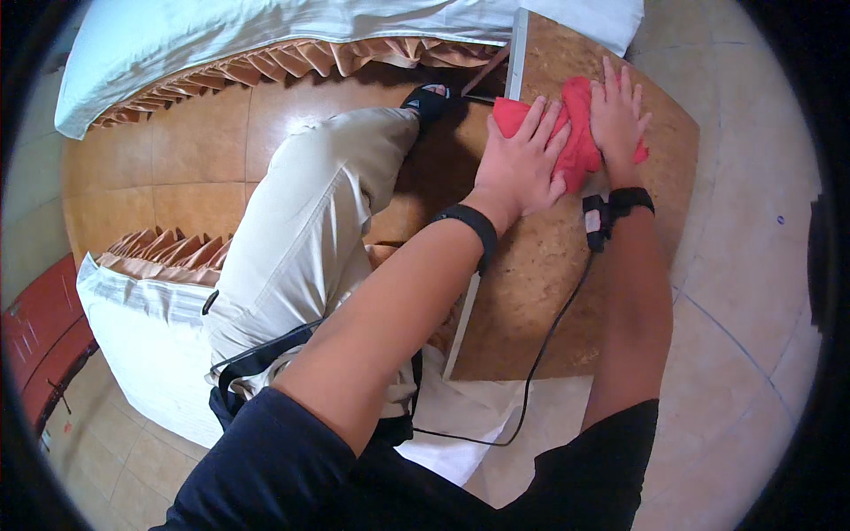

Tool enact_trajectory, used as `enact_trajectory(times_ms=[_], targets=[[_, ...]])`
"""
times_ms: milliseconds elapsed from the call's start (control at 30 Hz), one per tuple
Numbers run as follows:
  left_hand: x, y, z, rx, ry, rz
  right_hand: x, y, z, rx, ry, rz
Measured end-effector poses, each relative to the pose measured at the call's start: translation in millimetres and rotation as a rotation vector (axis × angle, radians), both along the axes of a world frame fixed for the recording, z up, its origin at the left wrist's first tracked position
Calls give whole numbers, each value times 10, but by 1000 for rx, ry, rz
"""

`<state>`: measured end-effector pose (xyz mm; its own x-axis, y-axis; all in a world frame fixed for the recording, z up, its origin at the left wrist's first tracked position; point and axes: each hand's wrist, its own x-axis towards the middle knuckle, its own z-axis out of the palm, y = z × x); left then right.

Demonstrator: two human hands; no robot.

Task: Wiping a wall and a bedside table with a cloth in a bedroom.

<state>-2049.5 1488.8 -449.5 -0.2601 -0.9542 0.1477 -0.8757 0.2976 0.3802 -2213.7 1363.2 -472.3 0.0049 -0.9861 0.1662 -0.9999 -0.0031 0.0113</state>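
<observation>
A crumpled red cloth [580, 133] lies on a brown wooden tabletop [549, 292]. My left hand [521, 164] rests flat over its left part, fingers spread and pointing away from me. On its right part lies my right hand [617, 113], also flat with the fingers apart. Neither hand wraps round the cloth; both lie on top of it, covering some of it. Dark bands sit on both wrists, and the right one carries a small black device [595, 221] with a cable.
The black cable [549, 341] runs across the tabletop toward my waist. Left of the table are a leg in beige trousers [297, 195] and a dark sandal [428, 102]. Beds with white covers [292, 22] and ruffled orange skirts stand on either side of an orange tiled floor [195, 146].
</observation>
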Motion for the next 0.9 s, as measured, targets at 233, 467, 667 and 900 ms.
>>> enact_trajectory(times_ms=[233, 467, 667, 900], targets=[[24, -20, -11, -9, -4, 9, -132, -267, -35, 24, -17, -52], [-19, -33, -51, -11, 42, 8, -257, -367, -62, 31, 23, -113], [33, -34, -32, 29, 28, 7, -186, -302, -58, 73, 4, -115], [17, -44, -30, 35, 14, 9, -259, -258, -69, 70, 13, -72]])
